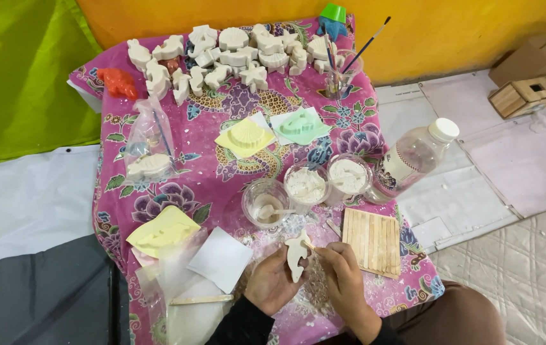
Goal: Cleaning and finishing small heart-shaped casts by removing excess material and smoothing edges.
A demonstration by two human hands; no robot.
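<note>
1. Head view looks down on a low table (158, 191) draped in a magenta flowered cloth, with both hands at the lower centre of the frame.
2. A white plaster figure (297, 254), long and fish-like, sits between the hands, its long axis running nearly upright in the picture, tip pointing toward the cups.
3. Left hand (272, 281) cradles the figure from the left and below, fingers curled around its lower half.
4. Right hand (343, 271) is closed in a pinch on a thin stick (311, 246), whose tip meets the figure's right edge; the figure lies just left of this hand, touching the stick.
5. Both hands are about equally close to the figure; the left bears it, the right only reaches it through the stick.
6. Just right of the hands lies a raft of wooden sticks (371, 239); above them stand three clear cups (305, 185) with white powder or paste, and a capped plastic bottle (413, 160) leans at centre right.
7. Yellow and green moulds (245, 136) lie mid-table; many white cast figures (235, 54) crowd the upper edge beside a glass of brushes (340, 73).
8. Hard to make out: the figure's lower end is hidden by the left fingers, its exact shape is unclear, and the forearms are cut off by the bottom edge.
</note>
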